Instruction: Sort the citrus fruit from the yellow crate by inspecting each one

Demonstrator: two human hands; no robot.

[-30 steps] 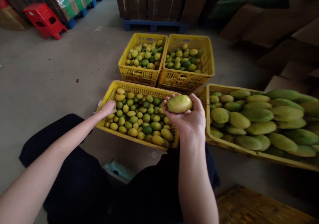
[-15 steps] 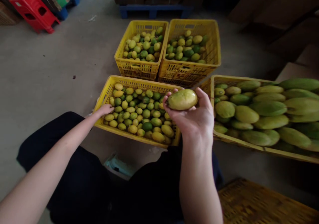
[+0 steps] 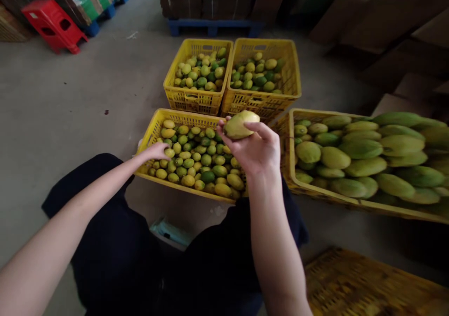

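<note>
My right hand (image 3: 257, 150) holds a glossy yellow-green lemon (image 3: 242, 124), with the thumb on one side and fingers curled around the other. It is raised above the right end of a yellow plastic crate (image 3: 191, 195) filled with green and yellow lemons. At that crate's left side, my left hand (image 3: 156, 151) reaches over the rim, its fingers apart beside a yellowish lemon (image 3: 170, 152). Whether the fingertips touch this lemon I cannot make out.
Two yellow crates, one at left (image 3: 191, 96) and one at right (image 3: 259, 101), hold more lemons behind. A larger-looking crate (image 3: 292, 143) of green-yellow fruit stands at right. A red stool (image 3: 52, 23), a blue pallet (image 3: 213, 27) and cardboard (image 3: 368, 21) lie beyond.
My right hand has shifted left and up with the lemon, which is now tilted, the thumb against it. The left hand has moved right, further over the lemons, its fingers spread.
</note>
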